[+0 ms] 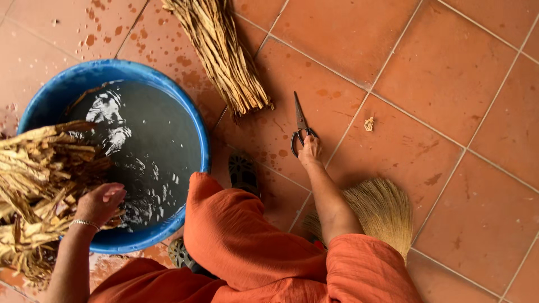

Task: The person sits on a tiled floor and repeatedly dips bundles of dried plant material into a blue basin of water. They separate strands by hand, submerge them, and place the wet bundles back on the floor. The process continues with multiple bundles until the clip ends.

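**Hands on soaked strips and scissors**

The left hand [100, 203] rests on a bundle of dried fibre strips [39, 179] that lies over the left rim of a blue basin [62, 84]. Its fingers [112, 193] are curled loosely over the strips, touching them rather than clamped tight; a thin bracelet [85, 224] circles the wrist. The basin holds dark water [151, 140], and part of the bundle dips into it.

The right hand [310, 151] reaches forward across the tiled floor [449, 73] to a pair of black scissors [300, 126] lying flat, blades closed and pointing away from the person. Its fingers [307, 143] are bent and sit at the handle loops; whether they are threaded through the loops cannot be told.

A 2nd bundle of dried strips [222, 53] lies on the wet-spotted tiles just beyond the basin, near the scissors. A straw broom head [382, 210] lies beside the right forearm. Orange trousers [247, 247] cover the knees, with a dark sandal [243, 171] between basin and arm.
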